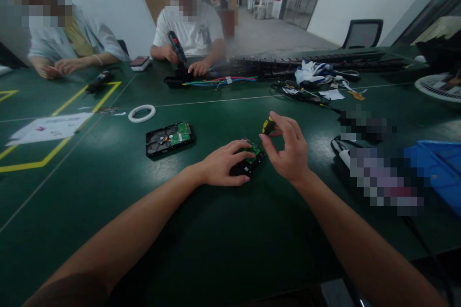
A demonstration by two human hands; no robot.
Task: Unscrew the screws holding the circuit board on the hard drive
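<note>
Under my left hand [230,160] lies a hard drive [255,154] with a green circuit board facing up. The fingers reach over its top and the thumb lies along its near side, holding it against the table; much of it is covered. My right hand [288,148] pinches the black-and-yellow handle of a small screwdriver [268,125]. Its thin shaft slants down to the board; the tip is too small to make out. To the left, a second hard drive [169,139] lies board side up, apart from both hands.
The green table [216,249] carries a white tape roll [141,113], papers [50,127], and a cable bundle [219,80]. A blue bin [437,168] stands at right, near a power strip partly blurred out. Two people sit opposite; one holds a power screwdriver [176,47].
</note>
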